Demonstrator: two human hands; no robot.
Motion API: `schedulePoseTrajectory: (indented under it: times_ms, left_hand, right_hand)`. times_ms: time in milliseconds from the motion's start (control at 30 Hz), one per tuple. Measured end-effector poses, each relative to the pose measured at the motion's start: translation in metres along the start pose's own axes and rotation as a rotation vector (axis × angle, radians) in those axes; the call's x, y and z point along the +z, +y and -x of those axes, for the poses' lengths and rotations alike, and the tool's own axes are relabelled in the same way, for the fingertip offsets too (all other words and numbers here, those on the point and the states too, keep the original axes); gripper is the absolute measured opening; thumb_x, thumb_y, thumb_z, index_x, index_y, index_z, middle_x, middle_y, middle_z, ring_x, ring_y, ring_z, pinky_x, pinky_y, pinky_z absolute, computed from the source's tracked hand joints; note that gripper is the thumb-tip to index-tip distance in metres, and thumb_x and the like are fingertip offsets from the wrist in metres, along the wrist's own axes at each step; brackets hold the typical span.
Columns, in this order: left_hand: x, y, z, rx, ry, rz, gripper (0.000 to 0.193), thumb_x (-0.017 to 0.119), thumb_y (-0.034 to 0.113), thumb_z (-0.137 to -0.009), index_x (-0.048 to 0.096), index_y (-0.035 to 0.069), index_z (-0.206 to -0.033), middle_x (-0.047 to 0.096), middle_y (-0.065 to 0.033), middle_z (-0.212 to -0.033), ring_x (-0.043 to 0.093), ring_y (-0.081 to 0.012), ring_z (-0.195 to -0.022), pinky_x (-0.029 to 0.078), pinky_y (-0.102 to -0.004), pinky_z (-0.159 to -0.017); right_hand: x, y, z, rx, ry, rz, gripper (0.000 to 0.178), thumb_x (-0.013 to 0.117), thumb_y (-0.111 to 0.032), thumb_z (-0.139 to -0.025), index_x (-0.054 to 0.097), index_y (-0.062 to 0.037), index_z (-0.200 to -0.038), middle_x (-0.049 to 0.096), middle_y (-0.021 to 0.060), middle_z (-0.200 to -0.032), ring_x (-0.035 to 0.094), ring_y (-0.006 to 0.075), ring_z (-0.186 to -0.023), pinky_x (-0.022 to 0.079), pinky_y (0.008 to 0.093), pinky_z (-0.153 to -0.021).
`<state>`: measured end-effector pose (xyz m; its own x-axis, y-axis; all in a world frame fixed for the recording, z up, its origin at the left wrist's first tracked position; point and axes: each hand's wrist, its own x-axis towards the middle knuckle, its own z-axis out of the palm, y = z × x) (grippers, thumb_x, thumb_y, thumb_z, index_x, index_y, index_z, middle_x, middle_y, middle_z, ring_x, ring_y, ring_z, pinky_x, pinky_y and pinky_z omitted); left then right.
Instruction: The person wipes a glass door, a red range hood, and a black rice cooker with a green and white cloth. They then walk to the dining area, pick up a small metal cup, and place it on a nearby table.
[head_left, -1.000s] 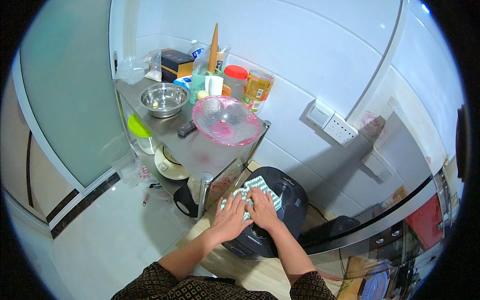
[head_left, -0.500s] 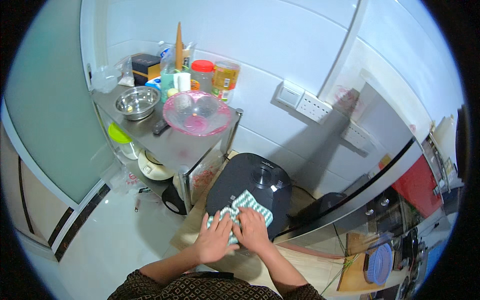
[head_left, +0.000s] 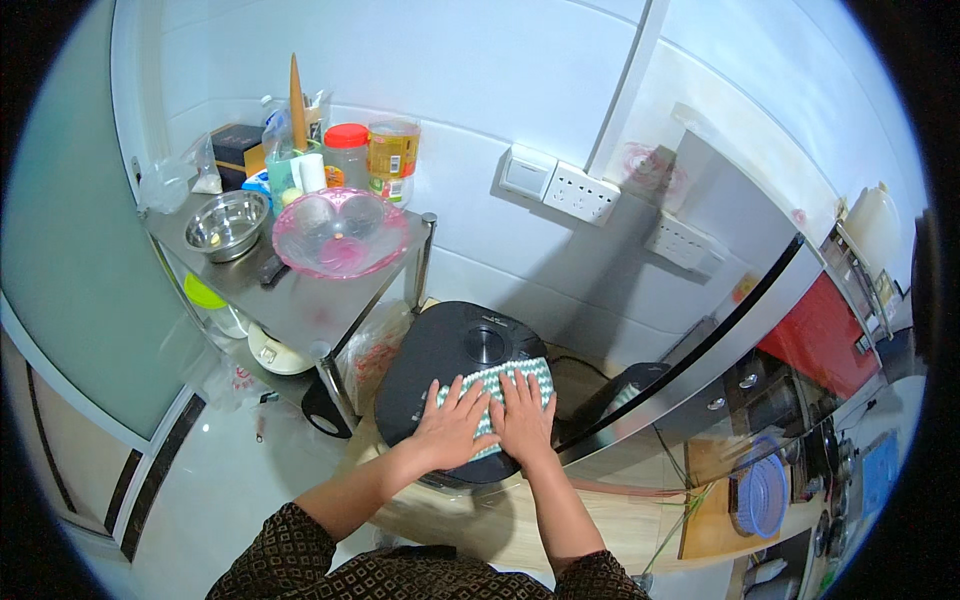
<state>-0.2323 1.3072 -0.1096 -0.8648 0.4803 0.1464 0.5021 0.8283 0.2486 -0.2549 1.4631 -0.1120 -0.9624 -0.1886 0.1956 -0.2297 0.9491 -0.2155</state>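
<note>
Both palms rest on a green-and-white zigzag cloth [head_left: 491, 379], which lies spread over the lid of a black rounded appliance [head_left: 422, 350], apparently a rice cooker, with a round knob-like disc on top. My left hand [head_left: 450, 428] is flat with fingers stretched out, covering the cloth's left part. Beside it, my right hand [head_left: 523, 428] also presses flat, fingers spread, on the cloth's right side. Neither hand grips anything. Much of the cloth is hidden under the hands.
Left of the appliance stands a metal shelf [head_left: 300, 310] holding a pink-rimmed clear bowl [head_left: 342, 262], a steel bowl [head_left: 227, 228] and a red-lidded jar [head_left: 346, 152]. White sockets [head_left: 581, 194] sit on the wall. A glossy dark-edged panel [head_left: 690, 345] borders the right; beyond it is a purple basket [head_left: 762, 495].
The bunched cloth is now spread flatter and wider over the lid. Both hands have moved forward on the lid, and their fingers have straightened. The view has shifted a little to the right.
</note>
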Motion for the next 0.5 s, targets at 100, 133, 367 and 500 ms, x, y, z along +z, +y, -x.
schedulePoseTrajectory:
  times_ms: [100, 133, 367, 500]
  left_hand:
    - [0.006, -0.001, -0.026, -0.053, 0.004, 0.008, 0.071, 0.036, 0.053, -0.089, 0.03, 0.001, -0.136, 0.021, -0.017, -0.145, 0.014, -0.0373, -0.134, 0.008, -0.0594, -0.104]
    - [0.009, 0.0, -0.034, -0.072, 0.015, 0.016, 0.071, 0.036, 0.053, -0.089, 0.029, 0.0, -0.136, 0.02, -0.0167, -0.145, 0.012, -0.0367, -0.135, 0.007, -0.0591, -0.104]
    - [0.016, 0.003, -0.066, -0.085, 0.089, 0.032, 0.071, 0.036, 0.049, -0.09, 0.021, 0.0, -0.139, 0.016, -0.016, -0.146, 0.009, -0.0344, -0.136, 0.004, -0.0589, -0.104]
    - [0.011, 0.002, -0.067, -0.053, 0.01, 0.031, 0.07, 0.037, 0.05, -0.089, 0.026, 0.0, -0.137, 0.019, -0.0158, -0.146, 0.012, -0.035, -0.135, 0.007, -0.0579, -0.105]
  right_hand:
    - [0.008, 0.017, -0.031, -0.009, -0.008, -0.017, 0.05, 0.039, -0.04, -0.09, 0.037, -0.0159, -0.134, 0.033, 0.0101, -0.141, 0.027, 0.0304, -0.131, 0.017, 0.0587, -0.103]
    - [0.01, 0.022, -0.042, -0.006, -0.021, 0.019, 0.05, 0.038, -0.04, -0.091, 0.036, -0.0163, -0.135, 0.031, 0.0098, -0.142, 0.027, 0.0306, -0.131, 0.019, 0.0581, -0.103]
    - [0.021, 0.04, -0.084, 0.101, 0.049, -0.054, 0.048, 0.038, -0.04, -0.091, 0.04, -0.0152, -0.132, 0.033, 0.0162, -0.139, 0.027, 0.0361, -0.129, 0.031, 0.0507, -0.099]
    - [0.024, 0.046, -0.077, 0.099, 0.085, -0.059, 0.047, 0.041, -0.036, -0.09, 0.041, -0.0112, -0.13, 0.034, 0.0189, -0.137, 0.031, 0.0388, -0.126, 0.035, 0.0472, -0.098]
